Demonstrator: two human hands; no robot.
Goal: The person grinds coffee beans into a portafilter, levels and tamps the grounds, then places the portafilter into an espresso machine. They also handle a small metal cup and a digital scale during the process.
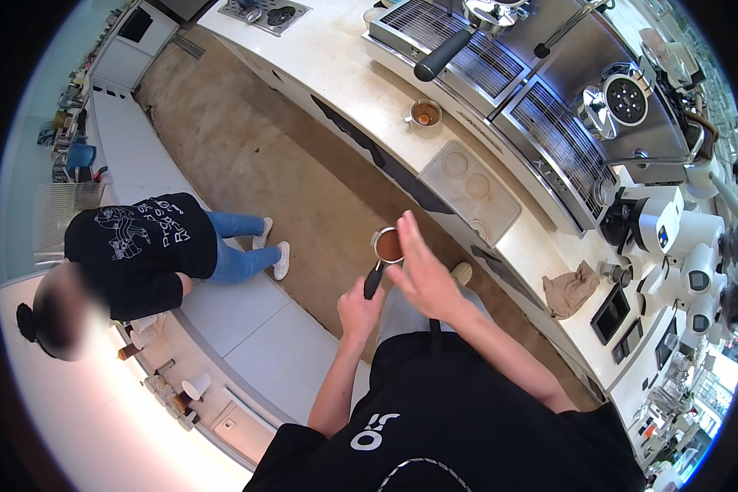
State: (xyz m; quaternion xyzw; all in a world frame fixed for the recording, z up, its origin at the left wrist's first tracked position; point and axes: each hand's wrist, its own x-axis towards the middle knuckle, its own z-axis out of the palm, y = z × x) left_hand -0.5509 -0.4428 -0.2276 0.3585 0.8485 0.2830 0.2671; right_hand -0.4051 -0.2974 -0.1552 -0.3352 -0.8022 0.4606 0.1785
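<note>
My left hand (360, 312) grips the black handle of a portafilter (373, 281) in front of my body, over the floor. Brown coffee grounds (389, 246) fill its round metal basket. Beside the basket's right rim, my right hand (426, 277) is raised with the fingers straight and nothing in it. Whether its palm touches the rim I cannot tell. On the counter beyond stands a small glass cup (425, 113) with a little brown liquid in it.
An espresso machine (529, 111) with another portafilter (446, 55) locked in lines the counter (369, 86). A mat (498, 203), a crumpled brown cloth (570, 289) and white grinders (658, 221) sit to the right. Another person (141, 252) stands at the left-hand counter.
</note>
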